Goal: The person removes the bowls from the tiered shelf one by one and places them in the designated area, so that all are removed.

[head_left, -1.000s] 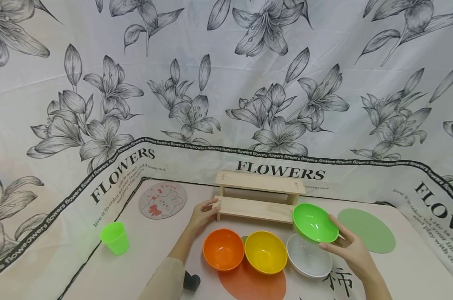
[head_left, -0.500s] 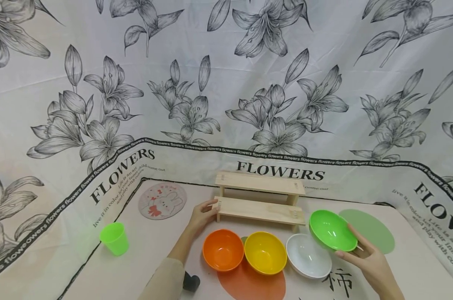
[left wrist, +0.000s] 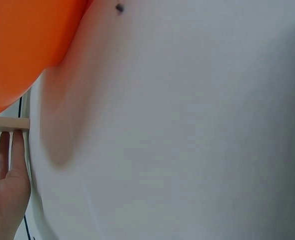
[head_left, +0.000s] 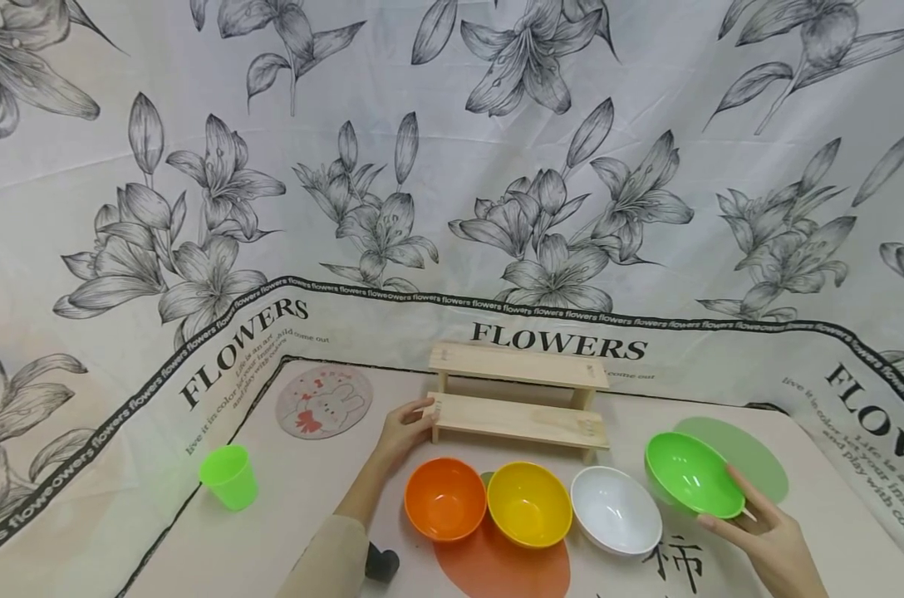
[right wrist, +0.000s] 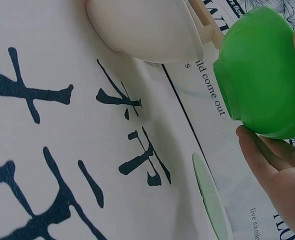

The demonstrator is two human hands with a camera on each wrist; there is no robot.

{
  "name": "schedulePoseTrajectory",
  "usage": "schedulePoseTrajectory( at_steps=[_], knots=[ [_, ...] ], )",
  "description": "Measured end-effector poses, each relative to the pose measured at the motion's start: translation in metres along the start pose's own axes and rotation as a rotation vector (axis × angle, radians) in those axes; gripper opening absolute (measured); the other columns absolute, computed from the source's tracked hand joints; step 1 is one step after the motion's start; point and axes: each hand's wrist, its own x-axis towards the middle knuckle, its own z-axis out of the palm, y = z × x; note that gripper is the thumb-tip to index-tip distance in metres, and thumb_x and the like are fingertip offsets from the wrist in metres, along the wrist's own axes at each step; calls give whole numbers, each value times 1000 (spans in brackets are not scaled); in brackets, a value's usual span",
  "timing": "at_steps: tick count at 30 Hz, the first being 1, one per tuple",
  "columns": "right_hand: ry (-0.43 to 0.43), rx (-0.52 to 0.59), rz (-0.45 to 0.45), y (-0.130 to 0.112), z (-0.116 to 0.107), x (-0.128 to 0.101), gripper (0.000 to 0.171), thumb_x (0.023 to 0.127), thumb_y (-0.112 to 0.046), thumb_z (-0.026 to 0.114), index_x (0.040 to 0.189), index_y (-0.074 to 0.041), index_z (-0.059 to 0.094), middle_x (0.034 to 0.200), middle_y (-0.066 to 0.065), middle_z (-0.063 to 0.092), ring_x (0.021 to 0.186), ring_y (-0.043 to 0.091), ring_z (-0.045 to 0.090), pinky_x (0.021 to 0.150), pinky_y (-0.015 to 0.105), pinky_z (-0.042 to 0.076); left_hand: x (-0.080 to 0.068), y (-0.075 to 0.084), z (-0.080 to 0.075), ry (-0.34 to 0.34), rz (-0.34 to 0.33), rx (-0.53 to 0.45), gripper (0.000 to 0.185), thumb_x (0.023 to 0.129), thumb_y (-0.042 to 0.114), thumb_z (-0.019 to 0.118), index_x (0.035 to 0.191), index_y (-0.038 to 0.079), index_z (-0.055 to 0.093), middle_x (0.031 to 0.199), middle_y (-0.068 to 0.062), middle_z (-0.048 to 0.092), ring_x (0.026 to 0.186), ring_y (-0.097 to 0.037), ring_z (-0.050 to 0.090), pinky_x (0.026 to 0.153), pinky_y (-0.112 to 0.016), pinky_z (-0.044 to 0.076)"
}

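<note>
In the head view, my right hand (head_left: 769,536) grips a green bowl (head_left: 693,473) by its right side. The right wrist view shows this green bowl (right wrist: 262,75) tilted and apart from the table, with fingers (right wrist: 267,157) against its underside. My left hand (head_left: 407,432) touches the left end of a two-tier wooden shelf (head_left: 515,415). Its fingers (left wrist: 18,150) look straight against the wood in the left wrist view. In front of the shelf stand an orange bowl (head_left: 446,500), a yellow bowl (head_left: 530,505) and a white bowl (head_left: 616,511), side by side.
A green cup (head_left: 229,477) stands at the left. A round rabbit mat (head_left: 325,401) lies behind it, and a green oval mat (head_left: 751,457) lies at the right. Near my left sleeve is a small black object (head_left: 381,562). Flower-printed cloth (head_left: 452,208) hangs behind the table.
My right hand has carried the green bowl to the right and nearer me, away from above the white bowl and the shelf's right end. My left hand has stayed at the shelf.
</note>
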Motion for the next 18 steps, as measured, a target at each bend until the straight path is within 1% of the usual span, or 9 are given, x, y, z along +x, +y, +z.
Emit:
schedulePoseTrajectory(
  at_steps=[1,2,5,8,10,12,13,15,18],
  knots=[
    [1,-18,8,2,-1,0,84,91,-19,64,151,-26,6,149,-24,5,132,11,23,78,-4,36,1,-1,0,3,-4,0,44,89,5,62,129,-8,50,126,-31,50,104,-26,58,94,-41,49],
    [0,-25,13,3,-2,0,85,91,-19,64,151,-27,5,150,-23,3,134,19,23,78,-4,36,2,-2,-1,4,-6,1,44,89,5,62,129,-8,50,125,-31,50,104,-26,58,94,-41,49],
    [-7,-30,29,8,-4,0,86,91,-19,64,151,-28,3,151,-19,1,130,17,30,77,-4,37,8,-11,-3,11,-20,-7,45,89,6,63,130,-7,50,126,-31,50,104,-26,59,94,-41,50],
    [-13,-69,26,14,-7,-1,87,90,-21,65,150,-29,3,151,-17,-1,119,3,44,77,-4,37,13,-20,-5,19,-20,-10,46,89,7,64,130,-6,50,126,-30,50,103,-25,59,93,-41,50],
    [-19,-109,23,17,-9,-1,87,90,-22,66,150,-28,4,151,-14,0,102,-17,41,78,-3,37,15,-24,-5,28,-19,-15,46,88,8,65,130,-5,51,126,-30,51,102,-24,59,93,-41,50],
    [-28,-169,39,19,-11,-2,87,89,-27,66,150,-27,3,153,-6,0,95,-21,37,82,-1,36,15,-25,-5,37,-15,-14,47,88,10,67,130,-5,52,125,-29,52,101,-23,59,93,-40,51],
    [-39,-189,60,20,-11,-2,88,90,-29,65,150,-27,2,153,-2,-1,97,-20,37,84,1,36,15,-25,-5,41,-14,-14,47,87,10,67,130,-4,52,124,-28,52,101,-23,60,92,-40,51],
    [-71,-185,121,19,-12,-2,89,90,-33,64,150,-28,-1,154,4,-5,112,-6,42,97,12,35,15,-25,-5,47,-16,-15,47,87,11,68,129,-3,53,124,-28,53,101,-23,60,92,-39,51],
    [-98,-169,208,18,-11,-2,92,89,-38,63,148,-31,-7,153,8,-11,130,20,31,106,28,29,15,-24,-4,44,-8,3,47,87,13,68,129,-3,53,124,-28,53,102,-25,59,92,-39,51]
  ],
)
